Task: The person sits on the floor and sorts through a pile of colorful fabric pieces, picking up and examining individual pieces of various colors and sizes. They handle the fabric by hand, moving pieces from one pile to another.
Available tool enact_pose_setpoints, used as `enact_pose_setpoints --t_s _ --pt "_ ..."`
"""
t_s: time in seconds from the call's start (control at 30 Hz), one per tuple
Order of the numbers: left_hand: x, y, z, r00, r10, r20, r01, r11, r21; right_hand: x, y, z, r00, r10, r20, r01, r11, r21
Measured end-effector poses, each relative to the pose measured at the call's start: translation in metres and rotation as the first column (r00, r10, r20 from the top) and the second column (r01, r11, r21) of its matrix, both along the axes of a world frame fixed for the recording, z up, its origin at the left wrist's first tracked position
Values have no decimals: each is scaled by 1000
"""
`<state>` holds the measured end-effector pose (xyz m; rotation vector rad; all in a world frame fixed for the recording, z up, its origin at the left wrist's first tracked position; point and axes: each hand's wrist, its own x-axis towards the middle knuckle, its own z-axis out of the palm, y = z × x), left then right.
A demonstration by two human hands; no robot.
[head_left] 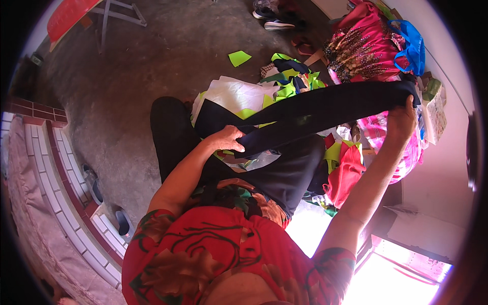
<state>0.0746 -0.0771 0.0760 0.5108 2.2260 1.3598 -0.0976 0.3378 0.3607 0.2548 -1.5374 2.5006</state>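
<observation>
A long piece of black cloth (330,104) is stretched between my hands above my lap. My left hand (224,139) closes on its near left end, thumb against the fabric. At the far right, my right hand (402,121) is raised higher and grips the other end. The cloth hangs slightly slack and looks folded lengthwise. Beneath its left part lie a white sheet of cloth or paper (231,94) and lime-green scraps (246,113). My legs in black trousers (173,132) are below.
Mixed fabric scraps (295,76) are heaped ahead of me. To the right are a red patterned cloth (363,40), a blue bag (410,46), a pink checked cloth (406,162) and a red cloth (345,175). Shoes (278,24) and a red folding stool (68,20) stand farther off.
</observation>
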Motion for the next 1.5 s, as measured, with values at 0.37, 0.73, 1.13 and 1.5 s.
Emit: enact_pose_setpoints --t_s 0.37,0.73,1.13,1.5 --pt "-5 -8 -14 987 79 137 -90 993 78 2 34 36 971 -239 10 235 962 140" --pt "-19 -39 5 941 333 63 -339 915 219 -9 118 13 897 -424 122 411 904 119" --pt "-64 -150 51 721 689 74 -692 709 136 -36 113 -164 890 -305 340 293 952 87" --pt "-77 -193 -13 517 827 -220 -856 505 -112 -15 3 -271 725 -456 516 259 875 408"
